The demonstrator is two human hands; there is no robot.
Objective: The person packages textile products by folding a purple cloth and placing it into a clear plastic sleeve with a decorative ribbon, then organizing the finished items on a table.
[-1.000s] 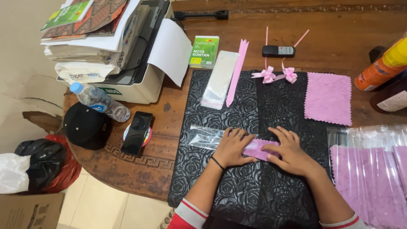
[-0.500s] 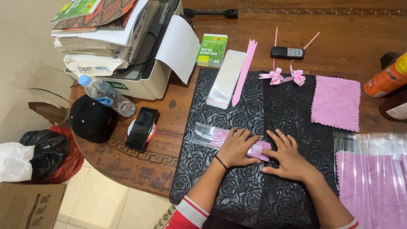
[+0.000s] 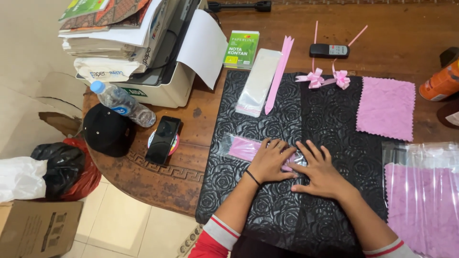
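Note:
My left hand (image 3: 270, 161) lies flat on a clear plastic sleeve with a folded pink cloth inside (image 3: 244, 147), fingers spread over its right part. Beside it, my right hand (image 3: 319, 169) presses flat on the same sleeve's right end, fingertips touching the left hand. Both rest on a black rose-embossed mat (image 3: 267, 105). The pink piece is partly hidden under my hands.
A pink cloth square (image 3: 386, 108), two pink ribbon bows (image 3: 329, 77), a pink ribbon strip (image 3: 279, 71) and empty clear sleeves (image 3: 259, 81) lie further back. Bagged pink cloths (image 3: 423, 196) are stacked right. Left: phone (image 3: 163, 140), black cap (image 3: 108, 129), bottle (image 3: 122, 103), printer (image 3: 158, 76).
The pink piece has gone further left into the clear sleeve. Both hands have shifted from gripping it to lying flat on top.

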